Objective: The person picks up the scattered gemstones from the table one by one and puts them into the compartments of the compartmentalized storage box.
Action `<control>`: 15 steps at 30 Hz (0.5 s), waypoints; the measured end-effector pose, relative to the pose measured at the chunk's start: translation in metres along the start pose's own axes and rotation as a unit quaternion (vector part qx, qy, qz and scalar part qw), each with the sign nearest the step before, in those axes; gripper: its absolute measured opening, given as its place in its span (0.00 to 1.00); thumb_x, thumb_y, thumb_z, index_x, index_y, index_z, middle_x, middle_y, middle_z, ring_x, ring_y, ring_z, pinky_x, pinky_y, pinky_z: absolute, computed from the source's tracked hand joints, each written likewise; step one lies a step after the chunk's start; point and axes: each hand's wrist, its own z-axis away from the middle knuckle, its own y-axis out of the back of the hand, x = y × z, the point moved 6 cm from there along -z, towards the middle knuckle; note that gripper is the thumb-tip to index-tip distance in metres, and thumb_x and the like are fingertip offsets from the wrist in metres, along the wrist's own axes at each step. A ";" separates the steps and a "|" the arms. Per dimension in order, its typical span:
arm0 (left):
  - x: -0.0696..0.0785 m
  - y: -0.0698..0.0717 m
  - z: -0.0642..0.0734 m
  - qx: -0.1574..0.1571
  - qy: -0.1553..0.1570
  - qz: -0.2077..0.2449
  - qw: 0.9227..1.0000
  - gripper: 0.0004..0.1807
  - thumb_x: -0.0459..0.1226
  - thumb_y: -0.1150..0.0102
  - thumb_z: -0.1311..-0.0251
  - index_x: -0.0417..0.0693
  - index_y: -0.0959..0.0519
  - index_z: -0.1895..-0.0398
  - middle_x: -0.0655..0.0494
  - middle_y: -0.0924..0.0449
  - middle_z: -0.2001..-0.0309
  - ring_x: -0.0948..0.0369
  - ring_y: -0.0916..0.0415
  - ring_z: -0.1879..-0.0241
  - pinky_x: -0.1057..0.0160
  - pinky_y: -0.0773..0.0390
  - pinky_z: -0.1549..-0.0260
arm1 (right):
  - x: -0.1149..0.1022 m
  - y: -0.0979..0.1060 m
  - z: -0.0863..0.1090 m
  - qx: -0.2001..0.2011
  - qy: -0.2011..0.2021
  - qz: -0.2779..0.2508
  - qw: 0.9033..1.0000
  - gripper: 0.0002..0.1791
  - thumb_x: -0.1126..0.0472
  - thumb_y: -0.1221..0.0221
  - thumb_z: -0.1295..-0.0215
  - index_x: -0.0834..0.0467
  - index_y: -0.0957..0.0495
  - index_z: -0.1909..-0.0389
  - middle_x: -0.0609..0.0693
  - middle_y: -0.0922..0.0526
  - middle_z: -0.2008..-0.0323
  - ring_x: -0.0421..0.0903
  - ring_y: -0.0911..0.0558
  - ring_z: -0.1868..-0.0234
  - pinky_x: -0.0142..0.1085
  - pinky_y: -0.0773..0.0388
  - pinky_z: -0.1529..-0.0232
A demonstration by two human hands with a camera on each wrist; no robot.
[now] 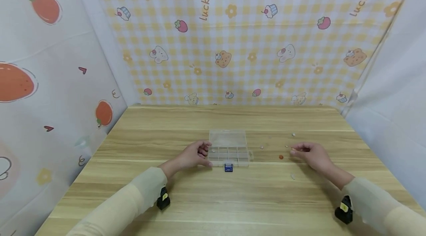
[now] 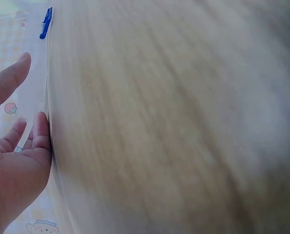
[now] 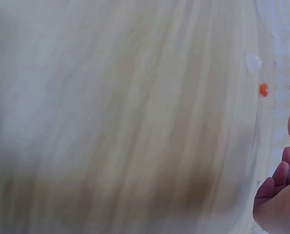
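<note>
Right hand [image 1: 311, 155] low over the desk, thumb and forefinger drawn close at the tips; whether a piece is pinched in the grip, I cannot tell. Just beside the fingertips lies a tiny pale piece [image 1: 286, 146]. A small glossy orange round piece [image 1: 281, 157] sits near, toward the case; a flat translucent oval piece [image 1: 293, 176] lies nearer the wearer, a whitish rounded piece [image 1: 293, 134] farther back, and a second whitish piece [image 1: 261, 147] between this hand and the case.

Left hand [image 1: 195, 154] at the left end of a clear plastic compartment case [image 1: 217, 164], thumb spread from the fingers — thumb tip by the front corner, forefinger by the side wall. Contact looks likely, not certain. The case stands mid-desk, its clear lid [image 1: 227, 138] swung back and a blue plastic clasp [image 1: 228, 168] at the front edge. One pale bit [image 1: 213, 151] shows in a left-hand compartment.

Handling, my judgement: take pieces this small by fingertips only, low to the wood, lightly, since smooth ones could skid or flip. The left hand does best as a quiet brace; a case this light would probably slide if nudged.

Around it all: pale wood-grain desk [image 1: 213, 202], yellow-and-white checked cloth [image 1: 213, 77] behind.
</note>
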 end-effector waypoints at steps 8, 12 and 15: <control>0.000 0.000 0.000 0.000 -0.004 -0.002 1.000 0.39 0.27 0.24 0.58 0.33 0.31 0.39 0.45 0.29 0.53 0.55 0.30 0.56 0.61 0.24 0.55 | -0.016 -0.010 -0.008 -0.001 0.008 -0.004 1.000 0.18 0.52 0.35 0.37 0.63 0.18 0.54 0.53 0.18 0.61 0.47 0.25 0.62 0.35 0.27 0.66; 0.000 0.000 -0.001 -0.003 -0.006 0.001 1.000 0.39 0.27 0.24 0.58 0.33 0.31 0.39 0.45 0.29 0.53 0.55 0.30 0.56 0.61 0.24 0.55 | -0.026 -0.017 -0.011 -0.012 0.017 -0.019 1.000 0.16 0.55 0.35 0.37 0.63 0.18 0.54 0.53 0.19 0.62 0.48 0.26 0.63 0.36 0.27 0.66; 0.000 0.000 -0.001 -0.005 -0.008 0.004 1.000 0.39 0.27 0.24 0.57 0.33 0.31 0.39 0.45 0.29 0.53 0.55 0.30 0.56 0.61 0.24 0.55 | -0.035 -0.022 -0.012 -0.019 0.027 -0.032 0.999 0.16 0.56 0.35 0.37 0.64 0.18 0.54 0.53 0.20 0.64 0.49 0.27 0.64 0.36 0.28 0.68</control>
